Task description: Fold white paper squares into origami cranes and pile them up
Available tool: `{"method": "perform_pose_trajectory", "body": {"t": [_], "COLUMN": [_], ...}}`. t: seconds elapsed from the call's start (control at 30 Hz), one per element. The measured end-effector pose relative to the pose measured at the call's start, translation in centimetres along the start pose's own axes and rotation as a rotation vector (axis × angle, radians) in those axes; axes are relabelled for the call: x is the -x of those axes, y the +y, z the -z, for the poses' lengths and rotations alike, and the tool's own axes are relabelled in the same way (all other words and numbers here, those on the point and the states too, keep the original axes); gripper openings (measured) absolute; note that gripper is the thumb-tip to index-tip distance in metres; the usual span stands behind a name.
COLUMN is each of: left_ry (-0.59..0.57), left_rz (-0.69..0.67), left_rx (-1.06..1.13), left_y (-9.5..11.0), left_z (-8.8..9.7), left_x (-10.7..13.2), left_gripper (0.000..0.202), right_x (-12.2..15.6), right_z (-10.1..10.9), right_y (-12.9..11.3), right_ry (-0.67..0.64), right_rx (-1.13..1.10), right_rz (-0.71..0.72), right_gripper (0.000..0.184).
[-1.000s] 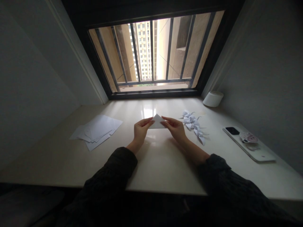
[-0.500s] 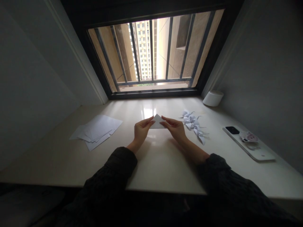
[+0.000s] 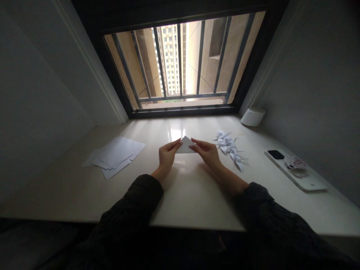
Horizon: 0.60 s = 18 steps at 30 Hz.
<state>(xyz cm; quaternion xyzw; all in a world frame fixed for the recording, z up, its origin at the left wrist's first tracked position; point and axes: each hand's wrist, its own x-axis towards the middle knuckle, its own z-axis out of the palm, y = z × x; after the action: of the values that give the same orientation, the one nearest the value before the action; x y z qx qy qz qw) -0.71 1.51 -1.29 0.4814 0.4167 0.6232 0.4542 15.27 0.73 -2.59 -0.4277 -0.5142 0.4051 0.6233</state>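
A small white paper folded into a triangle [image 3: 185, 144] is held just above the cream desk top [image 3: 191, 191], its tip pointing toward the window. My left hand [image 3: 167, 155] pinches its left edge between thumb and fingers. My right hand [image 3: 206, 152] pinches its right edge. Both hands sit close together at the middle of the desk, with dark sleeves covering the forearms.
A loose stack of white sheets [image 3: 114, 155] lies to the left. Several folded white paper cranes [image 3: 230, 148] lie just right of my right hand. A white phone [image 3: 294, 170] rests at the far right, and a white round container [image 3: 252, 116] stands by the barred window [image 3: 182, 63].
The hands and the folded paper have stayed almost still; my right fingers have shifted slightly left along the paper's edge.
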Motion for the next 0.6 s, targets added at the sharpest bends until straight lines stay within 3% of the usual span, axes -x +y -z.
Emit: {"method": "perform_pose_trajectory", "body": {"t": [0.13, 0.33, 0.6], "left_ry": [0.024, 0.002, -0.066], "left_rz": [0.027, 0.065, -0.082], "left_rx": [0.039, 0.026, -0.165], "left_y": [-0.17, -0.17, 0.25], "left_z": [-0.02, 0.24, 0.44], "left_x": [-0.02, -0.26, 0.17], "left_gripper": [0.035, 0.040, 0.034], "right_x": [0.07, 0.15, -0.21], "right_z": [-0.11, -0.13, 0.30], "right_y": [-0.24, -0.33, 0.02], "right_ry": [0.026, 0.041, -0.003], "right_rx": [-0.005, 0.013, 0.073], "right_rz": [-0.015, -0.004, 0.018], "right_gripper": [0.049, 0.042, 0.040]}}
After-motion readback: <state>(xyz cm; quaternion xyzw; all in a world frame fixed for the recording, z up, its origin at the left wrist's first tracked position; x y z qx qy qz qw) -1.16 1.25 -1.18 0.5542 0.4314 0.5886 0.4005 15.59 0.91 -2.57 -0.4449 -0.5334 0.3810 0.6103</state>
